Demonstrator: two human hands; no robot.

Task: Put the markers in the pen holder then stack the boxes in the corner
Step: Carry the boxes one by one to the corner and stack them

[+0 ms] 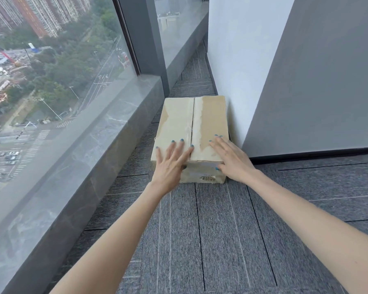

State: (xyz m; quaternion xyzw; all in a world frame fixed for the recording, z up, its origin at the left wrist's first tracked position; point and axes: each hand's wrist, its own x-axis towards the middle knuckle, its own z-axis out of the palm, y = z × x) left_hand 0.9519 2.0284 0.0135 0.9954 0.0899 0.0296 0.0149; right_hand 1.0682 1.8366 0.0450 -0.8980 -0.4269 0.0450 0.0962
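Observation:
A taped brown cardboard box lies flat on the grey carpet, its right side against the white wall. My left hand rests flat on the box's near left top, fingers spread and straight, thumb down over the front face. My right hand lies flat on the near right top in the same way, thumb over the front edge near a shipping label. No markers or pen holder are in view, and only this one box shows.
A grey stone window ledge runs along the left under floor-to-ceiling glass. A white wall and a grey partition close the right side. A narrow carpet strip continues behind the box.

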